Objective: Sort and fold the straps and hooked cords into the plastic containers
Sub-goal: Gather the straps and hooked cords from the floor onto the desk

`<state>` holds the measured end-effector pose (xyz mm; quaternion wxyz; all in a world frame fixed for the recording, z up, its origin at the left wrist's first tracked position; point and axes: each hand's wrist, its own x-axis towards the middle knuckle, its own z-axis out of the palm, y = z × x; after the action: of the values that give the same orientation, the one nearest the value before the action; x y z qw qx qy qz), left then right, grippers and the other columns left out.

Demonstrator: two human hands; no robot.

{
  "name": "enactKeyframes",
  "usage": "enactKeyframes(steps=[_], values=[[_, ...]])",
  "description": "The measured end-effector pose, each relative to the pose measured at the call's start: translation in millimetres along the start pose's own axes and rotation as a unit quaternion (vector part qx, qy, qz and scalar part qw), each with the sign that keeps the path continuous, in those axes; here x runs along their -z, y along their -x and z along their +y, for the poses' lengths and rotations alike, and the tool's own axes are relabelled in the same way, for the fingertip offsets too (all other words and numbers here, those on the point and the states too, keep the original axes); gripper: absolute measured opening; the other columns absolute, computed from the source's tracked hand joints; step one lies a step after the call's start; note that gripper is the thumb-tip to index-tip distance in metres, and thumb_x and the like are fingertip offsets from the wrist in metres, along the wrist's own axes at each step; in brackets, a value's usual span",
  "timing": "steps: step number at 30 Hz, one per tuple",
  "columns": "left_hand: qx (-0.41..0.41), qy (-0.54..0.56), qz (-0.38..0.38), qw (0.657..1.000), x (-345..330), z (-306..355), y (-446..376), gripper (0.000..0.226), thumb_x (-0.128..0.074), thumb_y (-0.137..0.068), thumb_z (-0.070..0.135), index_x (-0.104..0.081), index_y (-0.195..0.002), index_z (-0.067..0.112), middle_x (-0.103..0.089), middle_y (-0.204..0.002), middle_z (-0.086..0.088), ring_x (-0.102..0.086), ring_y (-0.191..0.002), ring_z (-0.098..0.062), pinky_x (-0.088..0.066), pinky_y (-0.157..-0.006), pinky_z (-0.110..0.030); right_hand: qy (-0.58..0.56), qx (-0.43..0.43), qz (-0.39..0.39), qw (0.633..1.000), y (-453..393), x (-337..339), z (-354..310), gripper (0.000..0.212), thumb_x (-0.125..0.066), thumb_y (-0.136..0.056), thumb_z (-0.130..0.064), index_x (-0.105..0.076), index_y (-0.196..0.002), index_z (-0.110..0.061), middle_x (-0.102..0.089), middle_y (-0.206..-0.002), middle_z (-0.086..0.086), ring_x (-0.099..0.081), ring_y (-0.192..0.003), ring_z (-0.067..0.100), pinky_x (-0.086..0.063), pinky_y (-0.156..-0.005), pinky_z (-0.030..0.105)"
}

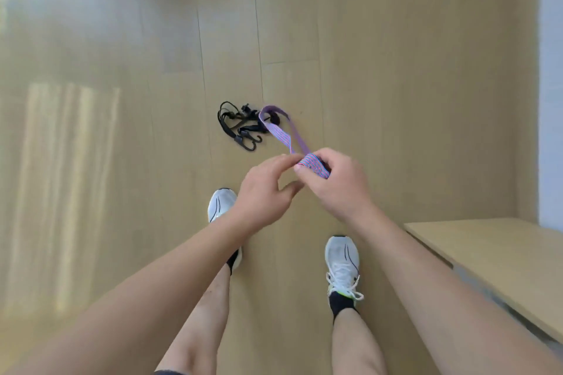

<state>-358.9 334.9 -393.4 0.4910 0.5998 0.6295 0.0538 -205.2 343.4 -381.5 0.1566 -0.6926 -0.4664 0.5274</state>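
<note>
Standing over a pale wooden plank floor (396, 85), a person is folding a flat woven strap striped in pink and blue (281, 134). The right hand (338, 183) is gripping the folded bundle, its fingers (327, 158) curled round it, while the left hand (268, 189) is pinching the strap's edge just beside it — the loose loop is trailing down toward the floor. A tangle of black elastic cords with hooks (240, 125) is lying on the floor beyond, seemingly untouched. By my reckoning the task is at an early stage: one strap half folded, the cords unsorted. No plastic containers are showing — only a light wooden worktop (493, 253), cut off at the right edge.
</note>
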Motion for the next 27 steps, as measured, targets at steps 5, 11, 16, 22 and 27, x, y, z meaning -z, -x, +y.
enactKeyframes(steps=[5,11,16,22,27], values=[[-0.016,0.115,0.056,0.992,68.9,156.1,17.0,0.011,-0.065,-0.094,0.028,-0.067,-0.090,0.037,-0.076,-0.095,0.015,-0.068,-0.089,0.001,-0.052,-0.079,-0.035,-0.184,-0.006,0.037,0.982,58.7,123.8,-123.0,0.031,-0.071,-0.091,-0.029,-0.065,-0.084,0.002,-0.054,-0.055,-0.008,-0.052,-0.051,0.011,-0.045,-0.057,0.025],[-0.146,0.146,0.092,0.974,151.2,338.3,46.2,0.008,-0.062,-0.088,0.011,-0.067,-0.089,0.017,-0.074,-0.075,0.005,-0.061,-0.066,-0.017,-0.049,-0.067,-0.030,-0.183,0.086,0.095,0.975,153.5,265.4,-246.2,0.034,-0.069,-0.087,-0.036,-0.071,-0.092,-0.002,-0.058,-0.077,0.002,-0.052,-0.075,0.013,-0.053,-0.077,0.047],[-0.236,0.065,0.083,0.966,198.2,460.3,86.5,0.013,-0.070,-0.087,0.005,-0.077,-0.092,0.015,-0.076,-0.085,0.000,-0.070,-0.084,-0.021,-0.057,-0.083,-0.037,-0.203,0.155,0.143,0.956,227.3,369.7,-332.9,0.023,-0.064,-0.094,-0.017,-0.072,-0.073,-0.011,-0.065,-0.066,-0.010,-0.059,-0.073,0.010,-0.053,-0.070,0.033],[-0.304,0.018,0.062,0.950,246.0,557.1,130.7,0.013,-0.065,-0.092,0.009,-0.075,-0.090,0.017,-0.077,-0.085,-0.001,-0.071,-0.082,-0.018,-0.054,-0.077,-0.028,-0.288,0.196,0.251,0.903,311.9,442.8,-399.5,0.025,-0.067,-0.091,-0.018,-0.066,-0.069,-0.007,-0.061,-0.069,0.007,-0.057,-0.065,0.022,-0.050,-0.063,0.036],[-0.397,0.005,0.128,0.909,276.2,630.6,164.1,0.010,-0.067,-0.094,0.016,-0.073,-0.088,0.021,-0.077,-0.076,0.009,-0.073,-0.079,-0.012,-0.055,-0.081,-0.027,-0.305,0.202,0.349,0.863,377.0,467.3,-404.4,0.032,-0.068,-0.091,-0.023,-0.068,-0.086,0.009,-0.064,-0.071,0.009,-0.055,-0.060,0.021,-0.050,-0.061,0.036]])
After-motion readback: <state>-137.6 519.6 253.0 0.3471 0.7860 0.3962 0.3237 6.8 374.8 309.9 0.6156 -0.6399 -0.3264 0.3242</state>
